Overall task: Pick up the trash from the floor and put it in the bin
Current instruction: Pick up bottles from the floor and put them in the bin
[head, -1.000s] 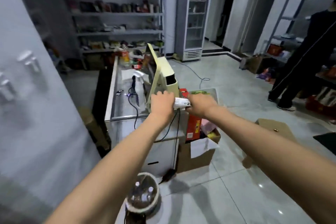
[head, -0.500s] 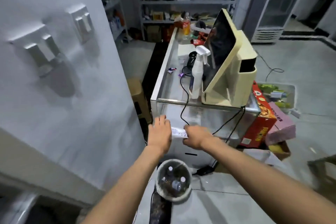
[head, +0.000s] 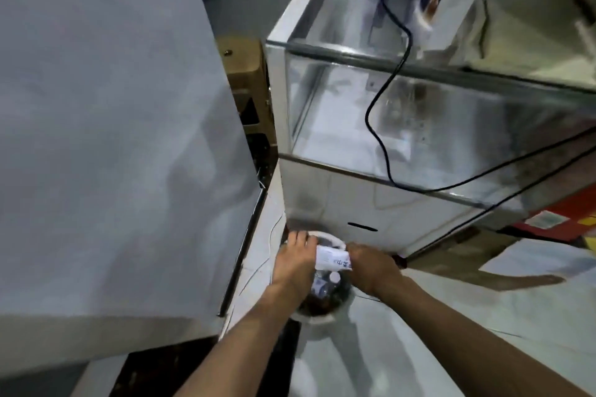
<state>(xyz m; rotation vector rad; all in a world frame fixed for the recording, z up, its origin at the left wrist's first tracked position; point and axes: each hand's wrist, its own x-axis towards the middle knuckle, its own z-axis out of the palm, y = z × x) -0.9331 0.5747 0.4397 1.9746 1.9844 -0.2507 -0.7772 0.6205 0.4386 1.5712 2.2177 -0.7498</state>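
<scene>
- A tall white cabinet (head: 113,122) fills the left of the view and a glass counter (head: 419,126) stands to its right; the narrow gap between them is probably why the bin sits where it does, tucked out of the walkway yet within reach.
- A black cable (head: 392,51) hangs over the counter's glass edge and loops down its front, well clear of the hands, so it seems unlikely to get in the way of the drop.
- The bin (head: 317,316), a round white-rimmed tub, stands on the floor right at the foot of the counter; bottles already lie inside it, which suggests it is the right place for the trash.
- The left hand (head: 295,263) is over the bin's far rim, fingers curled around one end of the wrapper, seemingly to keep it steady and centred above the opening.
- The right hand (head: 372,266) is closed on the other end, knuckles up; holding with both hands probably keeps the light, floppy piece from slipping aside.
- The wrapper (head: 332,259), a white packet with blue print, is stretched between the two hands directly above the bin's mouth, not yet inside; judging by this, only the release is left.
</scene>
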